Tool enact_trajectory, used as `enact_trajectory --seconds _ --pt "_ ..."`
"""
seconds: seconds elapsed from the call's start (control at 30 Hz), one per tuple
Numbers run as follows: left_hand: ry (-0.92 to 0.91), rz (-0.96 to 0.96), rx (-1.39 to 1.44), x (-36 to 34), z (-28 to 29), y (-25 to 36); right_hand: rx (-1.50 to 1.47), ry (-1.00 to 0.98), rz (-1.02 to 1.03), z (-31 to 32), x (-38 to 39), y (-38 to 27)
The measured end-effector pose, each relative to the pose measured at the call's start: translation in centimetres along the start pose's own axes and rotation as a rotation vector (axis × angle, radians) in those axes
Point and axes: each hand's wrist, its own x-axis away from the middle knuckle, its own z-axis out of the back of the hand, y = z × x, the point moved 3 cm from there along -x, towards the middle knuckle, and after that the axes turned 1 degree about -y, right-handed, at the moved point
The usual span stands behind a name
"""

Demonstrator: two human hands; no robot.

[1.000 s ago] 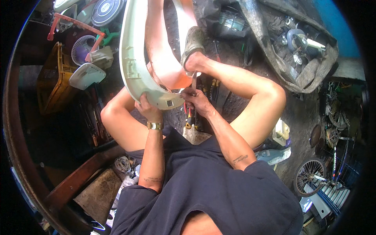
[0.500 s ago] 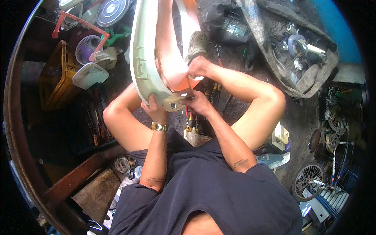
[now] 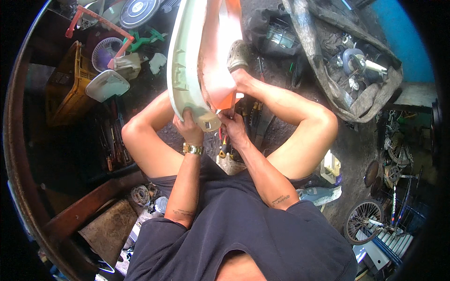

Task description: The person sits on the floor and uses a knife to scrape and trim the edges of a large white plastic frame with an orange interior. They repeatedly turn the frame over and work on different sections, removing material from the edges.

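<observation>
A long, curved, pale green-white plastic panel (image 3: 180, 70) stands between my knees, its lower end toward me. A pinkish-orange plastic piece (image 3: 224, 100) lies along its inner right side, overexposed in the light. My left hand (image 3: 189, 129) is closed round the panel's lower left edge, thumb on the inner face. At the lower right end, beside a small square hole, my right hand (image 3: 234, 127) is closed with its fingers pinched together. What sits between those fingers is hidden. Pliers with yellow-and-black handles (image 3: 225, 146) lie on the ground below the panel.
A yellow crate (image 3: 70, 89), a white basket (image 3: 107, 52) and a red plastic frame (image 3: 101, 22) are at the left. A grey sack (image 3: 370, 105) with loose parts lies at the upper right. A bicycle wheel (image 3: 363, 222) is at the lower right.
The panel has shifted a little right and tilted. Both hands remain at its lower end. A thin brown rod that stuck up from my right hand no longer shows clearly.
</observation>
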Motion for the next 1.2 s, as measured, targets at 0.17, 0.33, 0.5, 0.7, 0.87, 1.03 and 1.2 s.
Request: enact_trajectory --seconds 0.17,0.33,0.5,0.7,0.87,1.03,1.2 --pt "0.063 -0.040 -0.052 0.3 -0.2 -0.8 -0.175 -0.198 -0.192 0.7 1.3 -1.1" --pt "-0.025 0.151 -0.085 1.7 -0.3 -4.2 0.132 -0.027 -0.177 6.9 -0.1 1.5" --pt "-0.026 0.187 -0.050 2.0 -0.9 -4.8 0.591 0.125 0.011 3.5 -2.7 3.7" --pt "0.026 0.105 -0.081 2.0 -1.0 -4.9 0.157 -0.083 -0.158 2.9 -2.9 5.8" --pt "-0.003 0.124 -0.161 1.9 -0.5 -6.0 -0.054 -0.079 -0.174 3.0 -3.5 8.1" --pt "-0.101 0.219 -0.067 0.2 -1.0 -5.6 0.300 0.907 -0.594 17.0 -5.5 20.0" --pt "-0.087 0.319 -0.060 1.1 0.0 -6.1 0.790 0.649 -0.515 14.1 -4.8 19.6"
